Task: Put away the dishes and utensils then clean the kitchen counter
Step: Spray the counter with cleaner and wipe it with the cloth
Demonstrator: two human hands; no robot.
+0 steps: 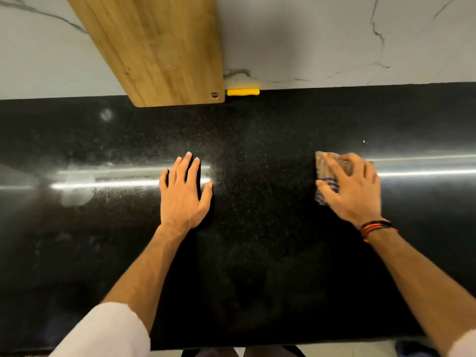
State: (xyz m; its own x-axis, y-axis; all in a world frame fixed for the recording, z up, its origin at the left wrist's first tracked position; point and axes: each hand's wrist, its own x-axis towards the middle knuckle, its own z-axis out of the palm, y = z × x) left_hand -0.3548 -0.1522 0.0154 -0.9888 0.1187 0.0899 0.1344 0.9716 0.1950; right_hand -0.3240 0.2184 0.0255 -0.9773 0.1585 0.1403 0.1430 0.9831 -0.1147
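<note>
A black speckled kitchen counter [257,228] fills the view. My left hand [184,193] lies flat on it near the middle, fingers straight and spread. To the right, my right hand [354,188] presses a folded brownish cloth with blue stripes [327,173] onto the counter, fingers spread over it. The cloth sticks out on the left side of that hand; the rest is hidden beneath the palm.
A wooden cutting board [159,47] leans against the white marble wall [334,34] at the back of the counter. A yellow handle [243,92] pokes out from behind its lower right corner. The counter's front edge runs along the bottom of the view.
</note>
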